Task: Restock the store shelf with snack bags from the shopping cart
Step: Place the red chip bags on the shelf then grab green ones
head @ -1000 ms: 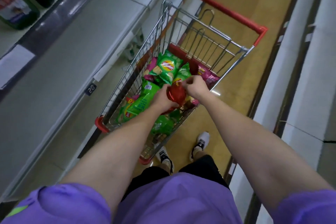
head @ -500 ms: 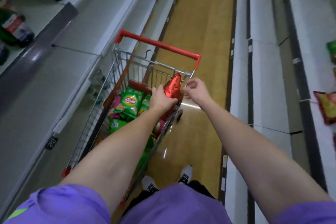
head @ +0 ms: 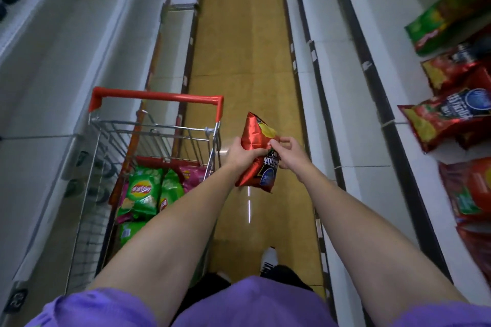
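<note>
A red snack bag point(head: 256, 141) hangs above the aisle floor, just right of the shopping cart point(head: 156, 130). My left hand point(head: 243, 154) grips its left side and my right hand point(head: 288, 152) pinches its right edge. The cart has a red handle and holds several green and pink snack bags point(head: 144, 191). On the right, the store shelf point(head: 414, 156) carries red snack bags point(head: 446, 119) and a green snack bag point(head: 438, 21).
White shelving point(head: 47, 82) lines the left side next to the cart. The brown aisle floor point(head: 239, 48) runs ahead between the shelf rows. My white shoe point(head: 268, 259) shows below the bag.
Both hands lifted the red bag out of the cart and carried it right, over the floor. The view swung right, bringing the stocked right shelf into sight.
</note>
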`<act>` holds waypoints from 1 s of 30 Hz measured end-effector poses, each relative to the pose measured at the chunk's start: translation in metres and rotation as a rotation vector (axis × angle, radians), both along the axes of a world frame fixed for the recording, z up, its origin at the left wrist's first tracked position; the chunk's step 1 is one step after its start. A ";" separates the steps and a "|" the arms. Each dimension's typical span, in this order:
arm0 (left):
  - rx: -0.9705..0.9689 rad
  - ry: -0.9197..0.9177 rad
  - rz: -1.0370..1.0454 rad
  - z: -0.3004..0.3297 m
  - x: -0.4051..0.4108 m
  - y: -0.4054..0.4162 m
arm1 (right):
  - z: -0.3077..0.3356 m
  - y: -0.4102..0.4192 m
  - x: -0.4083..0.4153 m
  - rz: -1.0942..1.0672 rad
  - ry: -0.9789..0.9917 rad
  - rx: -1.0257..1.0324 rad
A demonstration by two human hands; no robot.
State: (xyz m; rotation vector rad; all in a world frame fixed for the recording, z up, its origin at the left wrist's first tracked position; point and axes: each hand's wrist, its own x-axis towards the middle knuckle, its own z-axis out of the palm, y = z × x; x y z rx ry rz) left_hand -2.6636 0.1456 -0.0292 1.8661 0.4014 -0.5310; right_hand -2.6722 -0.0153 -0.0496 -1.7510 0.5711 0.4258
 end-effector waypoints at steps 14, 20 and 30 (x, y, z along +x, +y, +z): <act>-0.223 0.106 -0.296 0.007 0.106 -0.093 | 0.012 -0.096 0.037 -0.269 0.048 0.082; -0.408 0.191 -0.516 0.025 0.172 -0.140 | 0.032 -0.122 0.081 -0.589 -0.004 0.235; -0.404 0.346 -0.896 0.031 0.221 -0.208 | 0.043 -0.156 0.091 -1.097 -0.111 0.197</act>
